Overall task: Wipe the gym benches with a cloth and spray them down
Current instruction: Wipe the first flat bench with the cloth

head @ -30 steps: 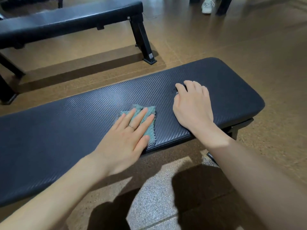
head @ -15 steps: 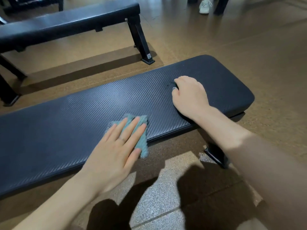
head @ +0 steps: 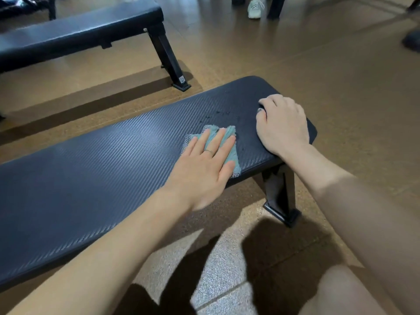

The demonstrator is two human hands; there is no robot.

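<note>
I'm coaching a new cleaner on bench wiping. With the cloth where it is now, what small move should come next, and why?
Probably slide the left hand, pressing the teal cloth flat, a little forward and right over the dark droplets beaded on the near bench. They sit just beyond the cloth, unwiped, beside the right hand resting on the bench end.

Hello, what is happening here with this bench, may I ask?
A person is wiping a black gym bench. The left hand presses a teal cloth flat on the pad near its right end. The right hand rests on that end with fingers curled. Small wet drops sit just beyond the cloth. A second bench stands behind.
</note>
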